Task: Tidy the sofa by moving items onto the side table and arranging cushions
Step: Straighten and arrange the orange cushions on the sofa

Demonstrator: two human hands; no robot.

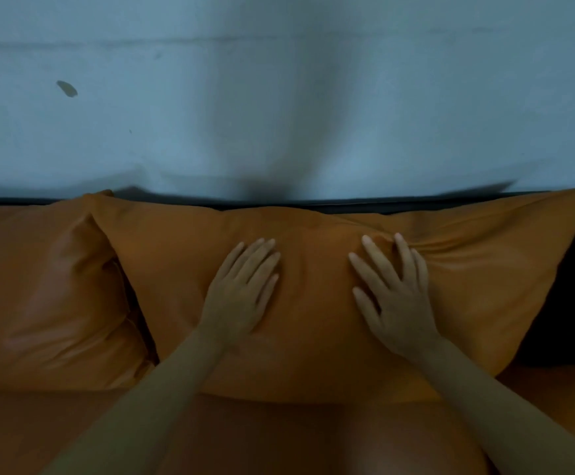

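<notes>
While both bare forearms reach forward from the near edge of the orange sofa (56, 430), the two hands lie flat on a large orange fabric cushion (313, 337) that leans against the sofa's back at its middle. On the cushion's left half, the left hand (241, 293) rests palm down, its fingers straight and close together, pointing up toward the cushion's top edge. Beside it, on the right half, the right hand (394, 303) presses palm down with its fingers spread wide; the cloth puckers into folds around its fingertips near the cushion's upper right part. Neither hand curls round or pinches the fabric. To the left, a second orange cushion (70, 303) with a smoother, shinier cover stands against the sofa's back toward its left end, its right edge tucked just behind the large cushion's left side. At the sofa's right end a dark, black shape (567, 303) shows beside the large cushion; what it is cannot be told. Behind the sofa's back edge rises a pale grey-blue wall (279, 80) with a small dark mark (67, 88) on its left part.
</notes>
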